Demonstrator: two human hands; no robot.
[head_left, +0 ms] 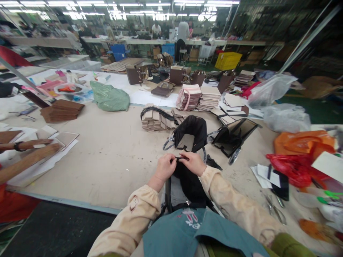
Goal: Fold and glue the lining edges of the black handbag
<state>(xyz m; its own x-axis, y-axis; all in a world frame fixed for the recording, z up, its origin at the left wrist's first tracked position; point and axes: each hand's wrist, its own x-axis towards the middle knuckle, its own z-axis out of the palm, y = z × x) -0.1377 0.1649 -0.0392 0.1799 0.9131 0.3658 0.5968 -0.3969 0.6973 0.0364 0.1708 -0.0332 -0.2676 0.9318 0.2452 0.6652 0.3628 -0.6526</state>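
Note:
A black bag [191, 184] stands between me and the table, its lower part against my teal apron. My left hand [166, 166] pinches the dark edge at the bag's far side, fingers closed on it. Just to the right, my right hand [193, 163] grips the same edge between thumb and fingers. Right beyond my hands sits a second black bag [194, 134] with its mouth facing me. Another black bag [234, 137] with a stiff pale lining lies to its right. The bag's inside is partly hidden by my hands and sleeves.
Beyond the bags are pale cut pieces [154, 120] and tied stacks [189, 97]. A green plastic bag [109, 96] lies left of them. At right are a red plastic bag [288, 169] and pliers [276, 210]. A co-worker's hands [40, 150] work over sheets at left.

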